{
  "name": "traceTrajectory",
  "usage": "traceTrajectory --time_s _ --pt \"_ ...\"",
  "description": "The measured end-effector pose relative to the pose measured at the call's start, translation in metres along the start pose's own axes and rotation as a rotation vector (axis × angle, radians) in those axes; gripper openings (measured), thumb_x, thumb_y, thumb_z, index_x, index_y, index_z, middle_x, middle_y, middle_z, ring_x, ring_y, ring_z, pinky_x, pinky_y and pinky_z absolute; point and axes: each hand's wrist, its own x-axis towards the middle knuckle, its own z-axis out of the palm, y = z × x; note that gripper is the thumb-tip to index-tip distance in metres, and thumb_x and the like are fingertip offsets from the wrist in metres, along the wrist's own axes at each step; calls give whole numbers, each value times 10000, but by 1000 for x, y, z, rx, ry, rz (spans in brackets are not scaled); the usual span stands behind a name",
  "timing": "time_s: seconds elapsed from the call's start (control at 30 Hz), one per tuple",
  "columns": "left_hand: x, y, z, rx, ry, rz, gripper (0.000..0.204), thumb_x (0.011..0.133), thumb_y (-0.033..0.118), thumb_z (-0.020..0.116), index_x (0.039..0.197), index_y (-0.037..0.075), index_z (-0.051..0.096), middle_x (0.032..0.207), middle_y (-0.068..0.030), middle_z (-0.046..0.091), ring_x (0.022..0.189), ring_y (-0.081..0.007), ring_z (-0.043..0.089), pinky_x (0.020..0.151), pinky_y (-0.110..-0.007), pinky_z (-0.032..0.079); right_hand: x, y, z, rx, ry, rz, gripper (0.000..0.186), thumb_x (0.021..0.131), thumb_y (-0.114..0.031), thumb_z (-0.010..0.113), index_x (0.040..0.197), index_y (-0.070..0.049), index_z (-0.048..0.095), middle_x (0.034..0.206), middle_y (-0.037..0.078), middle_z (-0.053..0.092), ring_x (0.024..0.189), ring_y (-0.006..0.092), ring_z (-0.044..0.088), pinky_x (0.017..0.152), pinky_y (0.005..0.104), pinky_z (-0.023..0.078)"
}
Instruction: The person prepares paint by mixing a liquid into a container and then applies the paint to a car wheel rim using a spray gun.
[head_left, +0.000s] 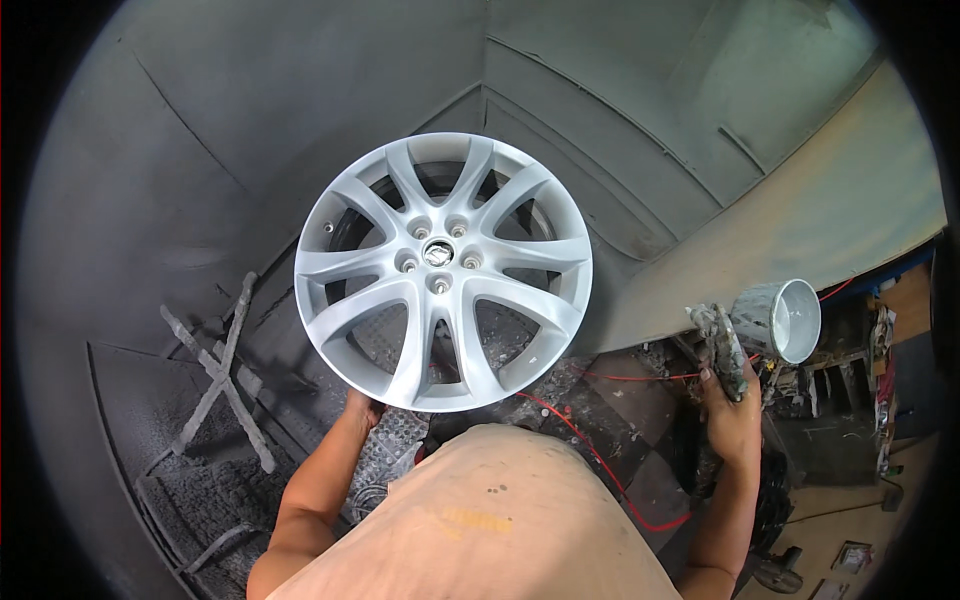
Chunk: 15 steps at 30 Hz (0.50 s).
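Observation:
A silver multi-spoke alloy wheel [480, 375] faces up in the middle, with a dark emblem cap [438, 253] at its hub and several bolt holes around it. My left hand [363, 407] is at the wheel's near left edge; its fingers look curled and run partly under the rim, so what they grip is hidden. To the right, clear of the wheel, my right hand [735, 425] is wrapped around a paint-crusted spray gun [728, 350]. A cup [768, 318], whitish inside, sits at the gun's right side, its round end facing right.
Grey overspray-coated walls [300, 70] surround the wheel, with a beige curved panel [800, 220] at right. A crusted X-shaped stand [222, 372] is at left. A red hose [600, 458] runs across the floor near my right arm. A cluttered dirty rack [835, 430] is at far right.

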Motion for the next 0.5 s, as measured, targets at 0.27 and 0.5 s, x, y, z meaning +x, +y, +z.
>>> traceTrajectory --time_s 0.27,0.5 --pt "-10 13 17 -68 -57 15 439 1021 318 454 1306 -5 542 1220 -172 657 1063 -322 682 904 -488 569 2 -7 15 118 39 -28 201 937 -70 609 1132 -23 597 862 32 652 634 82 577 467 237 419" --pt "4 -6 -12 -71 31 -20 470 997 376 481 1275 6 559 1226 -163 653 1080 -338 661 942 -489 527 13 -2 4 46 -37 65 259 913 -15 607 1171 1 589 911 43 632 718 94 580 560 250 480"
